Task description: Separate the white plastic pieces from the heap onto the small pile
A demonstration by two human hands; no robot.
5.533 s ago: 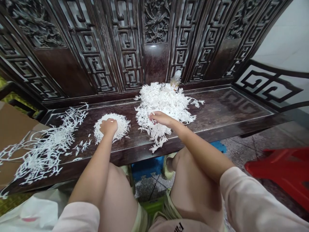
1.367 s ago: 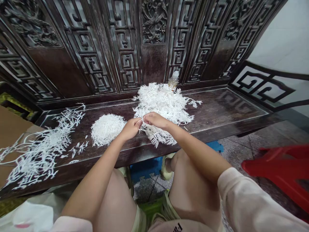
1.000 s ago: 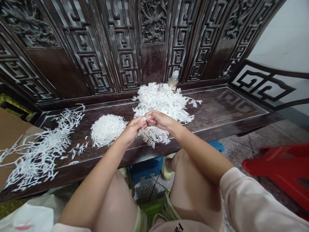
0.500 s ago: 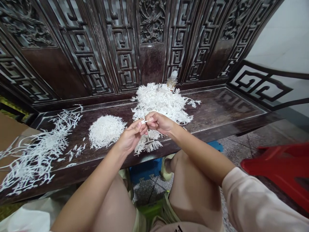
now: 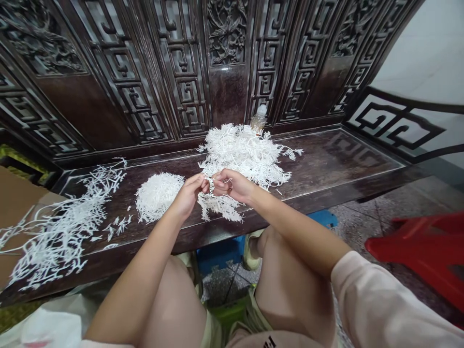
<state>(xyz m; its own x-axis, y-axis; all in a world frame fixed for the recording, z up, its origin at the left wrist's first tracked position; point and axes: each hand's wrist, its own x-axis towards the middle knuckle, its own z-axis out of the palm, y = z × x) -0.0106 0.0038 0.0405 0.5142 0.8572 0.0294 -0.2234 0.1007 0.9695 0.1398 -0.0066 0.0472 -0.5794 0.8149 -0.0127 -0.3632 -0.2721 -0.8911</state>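
Both hands meet above the front of a dark carved wooden bench point(image 5: 337, 164). My left hand point(image 5: 188, 193) and my right hand point(image 5: 232, 183) pinch the top of one white branched plastic piece point(image 5: 219, 205), which hangs between them just above the seat. Behind them lies a big tangled heap of white branched pieces point(image 5: 242, 150). Left of my left hand sits a rounded mound of small white bits point(image 5: 157, 195).
Bare white stalks point(image 5: 65, 227) are strewn over the bench's left end and a cardboard box point(image 5: 14, 208). A small bottle point(image 5: 258, 117) stands behind the heap. A red plastic stool point(image 5: 424, 251) is at the right, a white bag point(image 5: 50, 324) at lower left.
My left hand left the small mound and joined my right hand at the heap. Together they pulled one branched piece free and lifted it toward me; it now hangs between them.
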